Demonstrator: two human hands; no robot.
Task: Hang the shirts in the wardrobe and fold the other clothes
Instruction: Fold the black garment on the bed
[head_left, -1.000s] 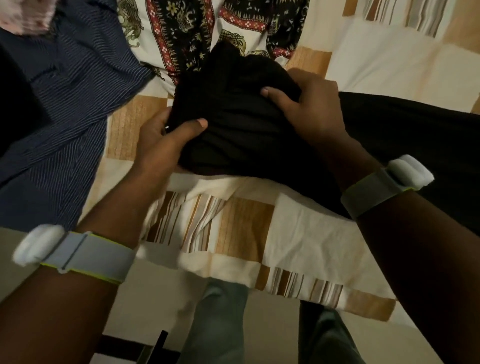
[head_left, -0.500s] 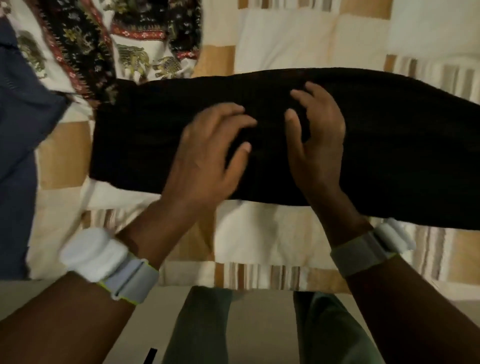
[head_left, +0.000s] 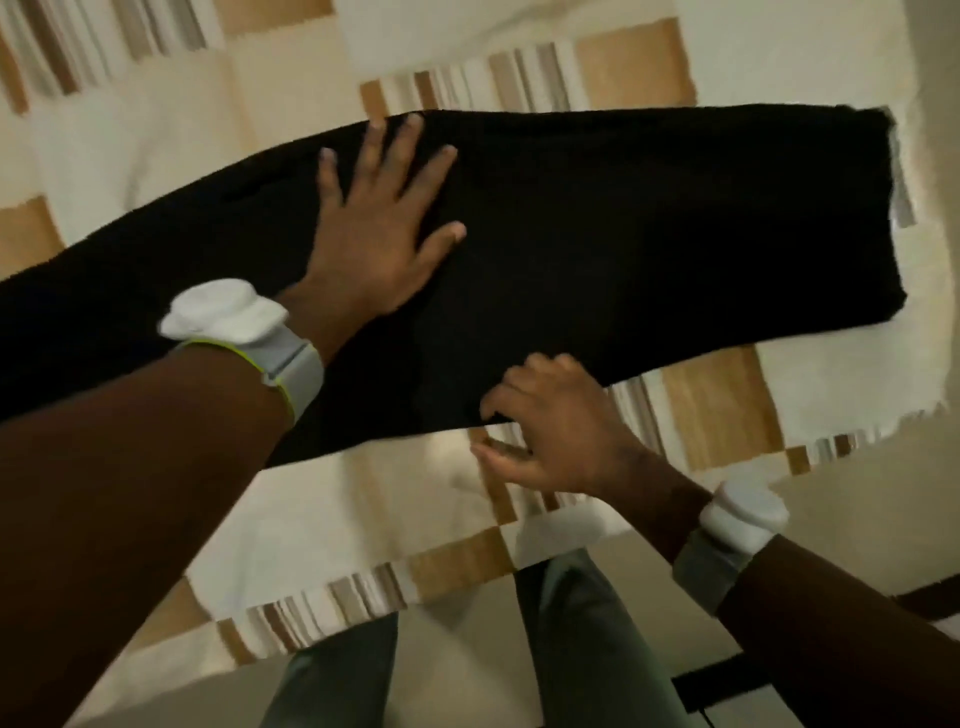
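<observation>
A long black garment lies stretched out in a band across the bed, from the left edge of view to the far right. My left hand lies flat on it with fingers spread, pressing near its far edge. My right hand is at the garment's near edge, fingers curled over the hem and thumb underneath, pinching the fabric.
The bed is covered with a cream, tan and striped patchwork bedspread. Its near edge runs across the bottom of the view, with my legs in grey-green trousers just below it. White bands sit on both wrists.
The view has swung to the right, so the patterned and blue clothes are out of sight. My left hand slid along the black garment and flattened; my right hand dropped to its near edge and took hold.
</observation>
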